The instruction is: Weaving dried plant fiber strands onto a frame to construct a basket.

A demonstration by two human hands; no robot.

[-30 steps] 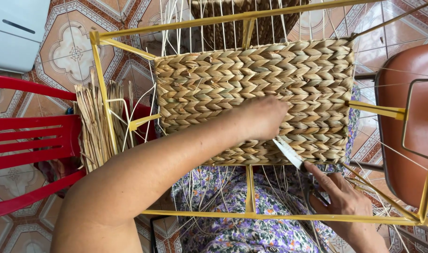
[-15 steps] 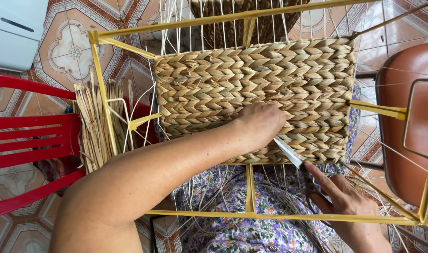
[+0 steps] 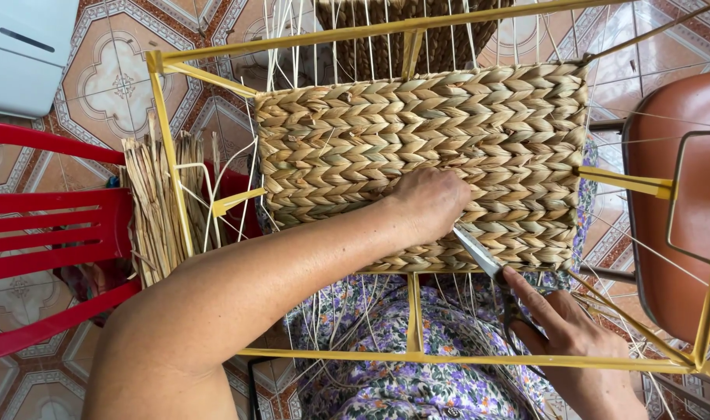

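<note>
A woven straw panel [image 3: 386, 132] in a herringbone braid fills a yellow metal frame [image 3: 168, 155] strung with pale cords. My left hand [image 3: 429, 198] rests palm-down on the panel's lower middle, fingers curled on the weave. My right hand [image 3: 569, 342] is below the panel's lower edge and grips a pair of scissors [image 3: 483, 257]. Their silver blades point up-left and touch the weave right beside my left fingers. Whether a strand lies between the blades is hidden.
A bundle of loose straw [image 3: 157, 202] stands on a red plastic chair [image 3: 52, 233] at the left. A brown chair seat [image 3: 678, 202] is at the right. Flowered fabric [image 3: 394, 342] covers my lap below the frame. Patterned floor tiles lie around.
My left hand has shifted a little leftward and down on the weave. The scissors stay at the lower edge, their blades close to the left fingers.
</note>
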